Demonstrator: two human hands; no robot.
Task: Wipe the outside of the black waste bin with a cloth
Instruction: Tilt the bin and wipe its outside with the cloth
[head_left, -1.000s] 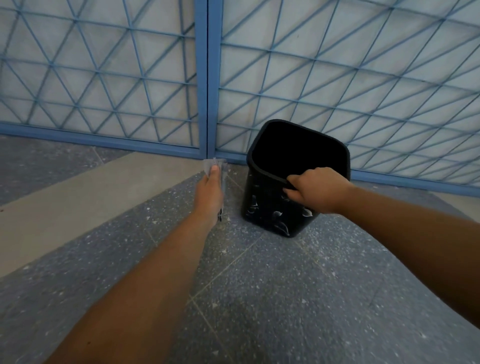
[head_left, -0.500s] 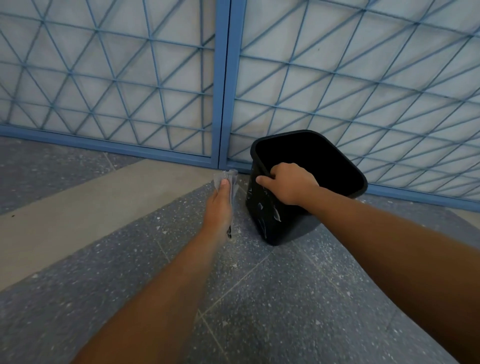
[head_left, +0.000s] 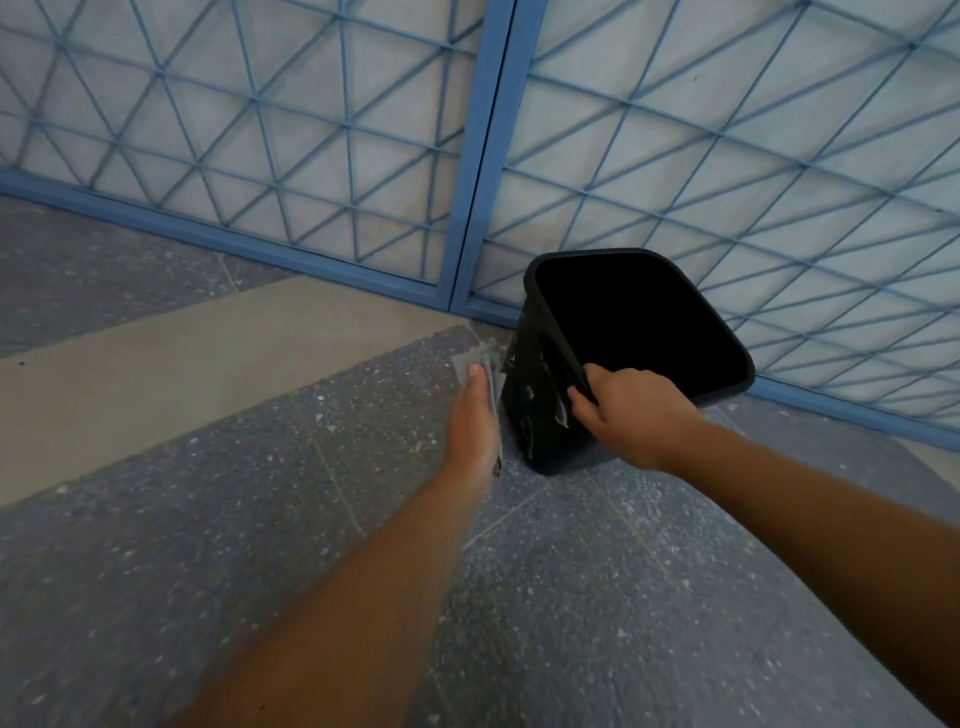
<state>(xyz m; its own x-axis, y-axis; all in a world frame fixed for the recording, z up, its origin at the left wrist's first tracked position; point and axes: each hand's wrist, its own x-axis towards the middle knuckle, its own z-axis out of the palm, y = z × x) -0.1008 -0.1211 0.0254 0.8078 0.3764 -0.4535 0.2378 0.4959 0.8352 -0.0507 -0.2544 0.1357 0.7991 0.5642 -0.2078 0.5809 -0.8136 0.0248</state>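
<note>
Black waste bin (head_left: 540, 415): one, square-mouthed with rounded corners, standing on the speckled grey floor (head_left: 623, 597) at the foot of a blue lattice screen (head_left: 727, 156), tipped so its mouth leans away to the right.

Handling: judged thin-walled plastic, light and fairly stiff, since it sits tilted under a one-handed hold. Walls look smooth and likely slippery; pale smears or markings show on the near face. Best hold is the rolled rim, which gives the fingers a lip.

Contents: interior reads uniformly dark; nothing can be made out inside, and whether it is empty cannot be told.

Right hand (head_left: 631, 410): fingers curled over the near rim, thumb outside, gripping it and propping the tilt.

Left hand (head_left: 475, 415): fingers straight and together, laid flat on the cloth (head_left: 480, 361) against the bin's left wall.

Cloth: thin, grey, soft and limp, edges showing past the fingertips and along the palm. Judged to slide easily on the plastic if pressed flat.
</note>
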